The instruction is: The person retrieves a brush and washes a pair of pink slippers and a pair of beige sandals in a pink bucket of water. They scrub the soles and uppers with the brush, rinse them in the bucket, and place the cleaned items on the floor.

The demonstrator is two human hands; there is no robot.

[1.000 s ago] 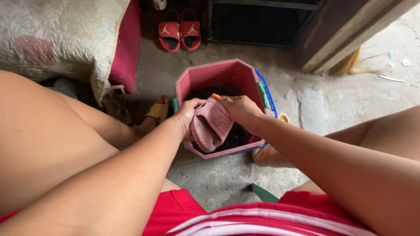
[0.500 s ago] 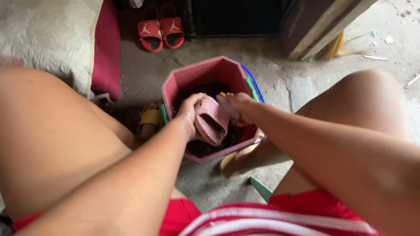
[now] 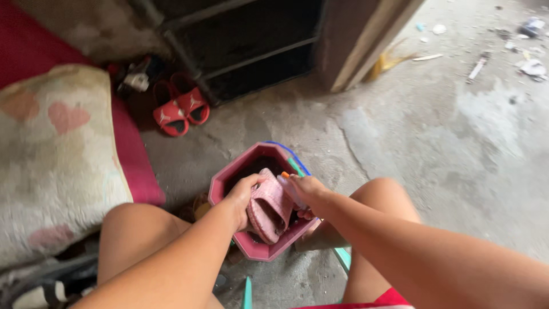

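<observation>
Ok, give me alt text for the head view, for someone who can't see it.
Two bare hands work over a pink bucket on a concrete floor: the left hand holds a pink slide sandal, and the right hand holds a small brush-like tool against it. A pair of red sandals lies beyond, beside a patterned cushion.

Bare grey concrete floor [image 3: 434, 149], stained and cracked. A pink octagonal basin [image 3: 220, 189] stands on it. Up and left of the basin lies a pair of red sandals [image 3: 180, 109]; left of the basin, a red mat [image 3: 134, 166]; far up and right, scattered litter [image 3: 529, 63].
</observation>
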